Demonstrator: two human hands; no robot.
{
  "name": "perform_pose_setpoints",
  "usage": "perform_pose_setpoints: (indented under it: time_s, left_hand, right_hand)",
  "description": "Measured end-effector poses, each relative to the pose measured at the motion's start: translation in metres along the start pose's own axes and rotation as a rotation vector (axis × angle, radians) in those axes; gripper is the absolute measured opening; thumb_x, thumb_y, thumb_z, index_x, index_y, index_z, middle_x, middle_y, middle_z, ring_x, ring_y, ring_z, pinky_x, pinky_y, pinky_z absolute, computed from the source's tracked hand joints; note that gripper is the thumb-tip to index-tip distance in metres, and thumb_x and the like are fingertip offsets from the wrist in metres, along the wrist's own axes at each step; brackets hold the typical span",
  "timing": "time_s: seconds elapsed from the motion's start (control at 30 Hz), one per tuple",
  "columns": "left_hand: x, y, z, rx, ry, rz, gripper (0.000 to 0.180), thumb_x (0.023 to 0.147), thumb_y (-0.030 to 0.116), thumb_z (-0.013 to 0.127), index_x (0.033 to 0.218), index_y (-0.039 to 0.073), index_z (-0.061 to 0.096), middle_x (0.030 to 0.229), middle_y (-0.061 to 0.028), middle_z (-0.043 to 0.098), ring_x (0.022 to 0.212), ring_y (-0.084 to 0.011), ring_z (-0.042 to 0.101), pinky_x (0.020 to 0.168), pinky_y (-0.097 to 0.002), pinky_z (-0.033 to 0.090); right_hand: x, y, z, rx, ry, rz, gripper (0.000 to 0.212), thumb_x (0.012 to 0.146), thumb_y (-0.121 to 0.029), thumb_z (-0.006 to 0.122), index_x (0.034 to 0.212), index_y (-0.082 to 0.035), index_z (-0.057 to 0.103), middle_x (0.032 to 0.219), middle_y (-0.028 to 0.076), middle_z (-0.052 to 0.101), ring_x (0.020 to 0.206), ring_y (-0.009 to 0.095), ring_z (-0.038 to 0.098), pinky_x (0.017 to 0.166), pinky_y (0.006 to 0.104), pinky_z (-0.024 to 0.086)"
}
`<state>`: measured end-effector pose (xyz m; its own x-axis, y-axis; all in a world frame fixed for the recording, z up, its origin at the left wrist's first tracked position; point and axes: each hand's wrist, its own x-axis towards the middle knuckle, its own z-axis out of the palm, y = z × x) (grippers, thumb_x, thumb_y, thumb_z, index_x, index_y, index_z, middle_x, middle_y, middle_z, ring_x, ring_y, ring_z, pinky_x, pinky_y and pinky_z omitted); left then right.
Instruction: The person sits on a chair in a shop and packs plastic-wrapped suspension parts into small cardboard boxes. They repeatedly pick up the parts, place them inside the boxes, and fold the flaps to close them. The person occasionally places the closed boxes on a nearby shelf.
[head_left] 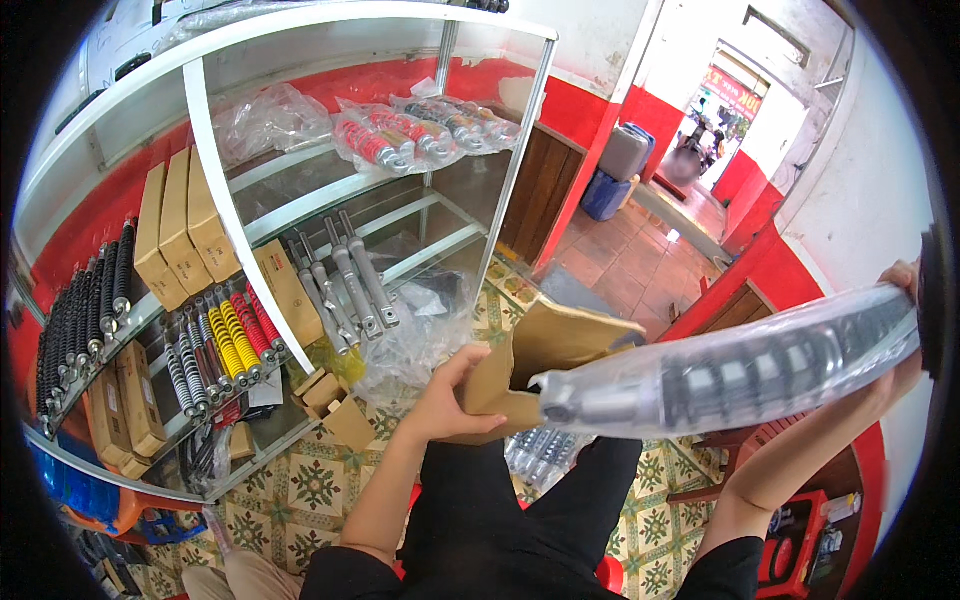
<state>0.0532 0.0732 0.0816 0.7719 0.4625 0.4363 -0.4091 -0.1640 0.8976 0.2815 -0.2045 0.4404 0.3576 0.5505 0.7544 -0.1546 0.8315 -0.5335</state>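
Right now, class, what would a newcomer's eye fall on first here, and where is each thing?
Largest is the plastic-wrapped shock absorber across the right, held by the right fingers, its other end at the mouth of the cardboard box in the left fingers. Next come the yellow springs on the rack at left, and the red springs bagged on its upper shelf.

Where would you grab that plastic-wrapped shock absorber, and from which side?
Probably around the coiled middle of the wrapped shock absorber, from above: it is long and roughly cylindrical, and nothing covers its upper side there. The cardboard box sits at one end, while the right hand holds the other. Grip firmly; the plastic may slip.
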Motion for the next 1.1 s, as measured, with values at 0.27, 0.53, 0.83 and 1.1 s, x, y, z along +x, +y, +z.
perform_pose_setpoints:
  time_s: [0.27,0.53,0.83,1.1]
  left_hand:
    - [0.002,0.011,0.014,-0.019,-0.214,0.068,0.068,0.060,0.011,0.084,0.119,0.006,0.050,0.112,-0.0025,0.054,0.106,-0.0127,0.050,0.093,-0.0293,0.040]
    - [0.002,0.007,0.022,0.081,-0.031,0.009,0.068,0.062,0.013,0.084,0.120,0.004,0.049,0.110,-0.0039,0.056,0.105,-0.0133,0.052,0.092,-0.0296,0.041]
    - [0.004,0.000,0.027,0.102,0.209,0.016,0.073,0.064,0.018,0.084,0.123,0.002,0.045,0.111,-0.0076,0.055,0.104,-0.0174,0.054,0.090,-0.0323,0.043]
    - [0.011,-0.022,0.011,0.139,0.276,-0.009,0.074,0.067,0.018,0.081,0.125,0.000,0.040,0.112,-0.0109,0.055,0.105,-0.0196,0.055,0.089,-0.0325,0.044]
  right_hand:
    - [0.011,0.022,0.003,-0.114,0.041,0.107,0.024,0.093,-0.004,0.049,0.071,-0.010,0.039,0.066,-0.001,0.038,0.066,0.010,0.042,0.079,0.0293,0.038]
    - [-0.036,0.167,0.028,-0.413,0.183,0.180,0.023,0.084,-0.016,0.059,0.065,-0.006,0.051,0.061,0.006,0.053,0.064,0.017,0.056,0.066,0.0322,0.045]
    - [-0.057,0.263,0.037,-0.467,0.039,0.360,0.010,0.082,-0.005,0.061,0.074,-0.003,0.055,0.067,0.003,0.057,0.060,0.011,0.055,0.059,0.0264,0.044]
    - [-0.050,0.317,0.007,-0.969,-0.551,0.425,0.037,0.083,-0.036,0.067,0.095,-0.001,0.062,0.098,0.016,0.058,0.100,0.026,0.055,0.085,0.0375,0.044]
